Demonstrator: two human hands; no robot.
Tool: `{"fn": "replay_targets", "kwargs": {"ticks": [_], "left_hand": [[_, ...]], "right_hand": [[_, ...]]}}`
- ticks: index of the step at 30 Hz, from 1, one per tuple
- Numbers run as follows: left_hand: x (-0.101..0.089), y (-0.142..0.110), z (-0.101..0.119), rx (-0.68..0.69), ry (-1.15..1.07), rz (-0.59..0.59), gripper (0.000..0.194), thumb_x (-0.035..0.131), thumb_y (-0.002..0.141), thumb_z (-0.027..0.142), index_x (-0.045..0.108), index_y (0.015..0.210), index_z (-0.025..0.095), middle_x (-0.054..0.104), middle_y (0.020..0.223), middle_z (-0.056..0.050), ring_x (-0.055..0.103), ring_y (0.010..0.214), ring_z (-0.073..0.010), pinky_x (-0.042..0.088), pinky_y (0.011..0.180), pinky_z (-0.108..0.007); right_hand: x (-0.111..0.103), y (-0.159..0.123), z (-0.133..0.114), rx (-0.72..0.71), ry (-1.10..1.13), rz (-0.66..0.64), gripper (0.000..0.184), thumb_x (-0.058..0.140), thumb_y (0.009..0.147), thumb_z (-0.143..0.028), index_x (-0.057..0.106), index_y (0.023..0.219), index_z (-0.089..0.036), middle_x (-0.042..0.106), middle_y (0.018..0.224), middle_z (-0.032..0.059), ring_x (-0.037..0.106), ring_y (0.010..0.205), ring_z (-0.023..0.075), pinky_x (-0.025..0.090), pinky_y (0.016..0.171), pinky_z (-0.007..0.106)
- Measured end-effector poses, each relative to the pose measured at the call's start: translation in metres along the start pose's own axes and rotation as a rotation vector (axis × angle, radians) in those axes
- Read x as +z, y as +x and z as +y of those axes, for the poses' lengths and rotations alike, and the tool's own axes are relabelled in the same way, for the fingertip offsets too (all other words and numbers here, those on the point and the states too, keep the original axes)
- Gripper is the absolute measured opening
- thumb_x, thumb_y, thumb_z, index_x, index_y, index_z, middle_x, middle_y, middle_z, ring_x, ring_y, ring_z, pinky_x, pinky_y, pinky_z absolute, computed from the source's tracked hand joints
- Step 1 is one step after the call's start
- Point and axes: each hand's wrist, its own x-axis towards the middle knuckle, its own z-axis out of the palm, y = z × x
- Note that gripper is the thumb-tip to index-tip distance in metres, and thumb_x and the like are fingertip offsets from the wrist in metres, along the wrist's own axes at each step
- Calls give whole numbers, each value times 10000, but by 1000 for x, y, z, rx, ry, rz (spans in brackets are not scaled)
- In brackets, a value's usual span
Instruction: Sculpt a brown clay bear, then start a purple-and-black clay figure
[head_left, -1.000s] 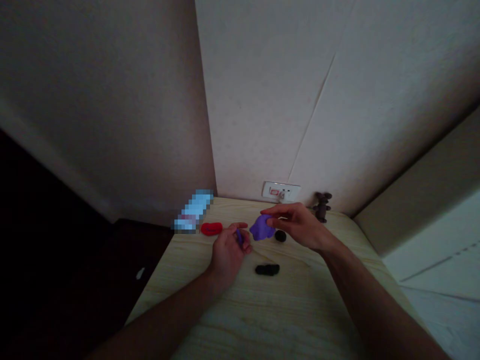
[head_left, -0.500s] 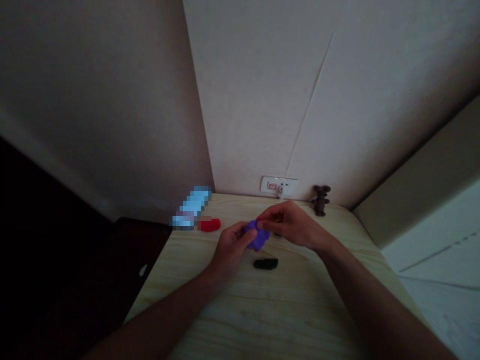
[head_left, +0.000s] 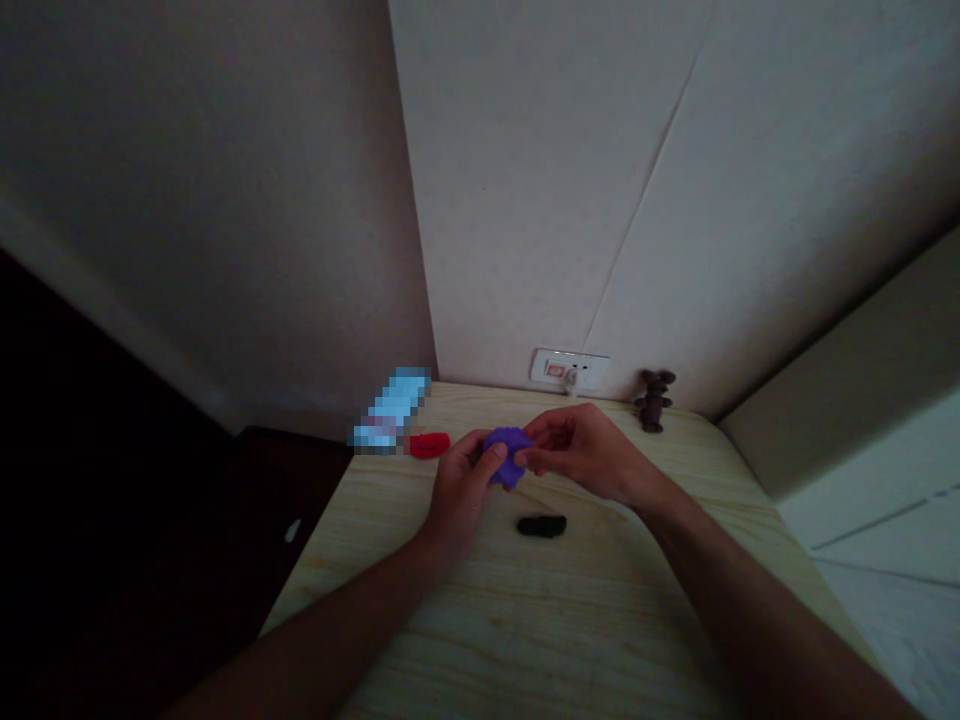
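Note:
A flattened, uneven lump of purple modelling clay (head_left: 511,440) is held up over the wooden table. My left hand (head_left: 457,490) grips it from the left, thumb pressed across its face and fingers behind. On the other side, my right hand (head_left: 589,452) pinches the clay's right edge between thumb and fingers; its fingertips are partly hidden. Below the hands lies a dark, elongated lump of what looks like black clay (head_left: 541,526). A red, oblong piece (head_left: 429,446) rests left of my left hand.
At the back right of the pale wooden table (head_left: 510,630) stands a small brown figure (head_left: 654,405) with round ears. A pixelated, bright, phone-like rectangle (head_left: 394,408) is at the back left corner. A wall socket (head_left: 541,367) with something plugged in sits just above the back edge.
The purple clay has been turned or reshaped between my hands, and its face looks rounder. My right fingers have shifted from its top to its right edge. The view has swung slightly left.

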Motion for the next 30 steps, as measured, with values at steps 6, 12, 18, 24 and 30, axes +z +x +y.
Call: {"fn": "replay_targets", "kwargs": {"ticks": [6,12,18,24,30], "left_hand": [[5,-2,7,-37,-74,-15,244,807,776,367,716,838,149,678,753,-14,570,637,-129,475,542,-242],[7,-2,11,-80,-141,-19,250,804,756,367,695,800,146,649,717,-6,564,614,-127,466,495,-242],[4,0,7,-73,-154,2,284,812,739,382,700,841,142,672,754,-13,577,636,-130,467,511,-241],[0,0,3,-48,-121,-1,283,849,723,355,706,858,152,703,779,-9,625,704,-129,505,636,-234],[-2,-1,-2,-67,-61,-24,348,908,710,413,740,843,138,696,741,-19,585,635,-119,469,557,-220]], "right_hand": [[-1,-1,-3,34,139,-67,312,937,684,-464,847,794,-186,811,708,30,696,595,131,559,610,249],[-3,1,0,73,232,-97,367,934,688,-500,850,833,-173,812,711,34,729,631,126,585,653,235],[-2,2,1,74,228,-69,380,927,705,-494,830,867,-164,809,765,31,725,670,123,579,679,239],[2,0,-3,74,178,-25,314,1005,586,-335,797,746,-162,771,679,6,662,616,108,499,608,223],[0,-2,-4,56,142,-45,297,972,646,-378,822,775,-157,769,666,20,659,602,117,509,605,238]]}}
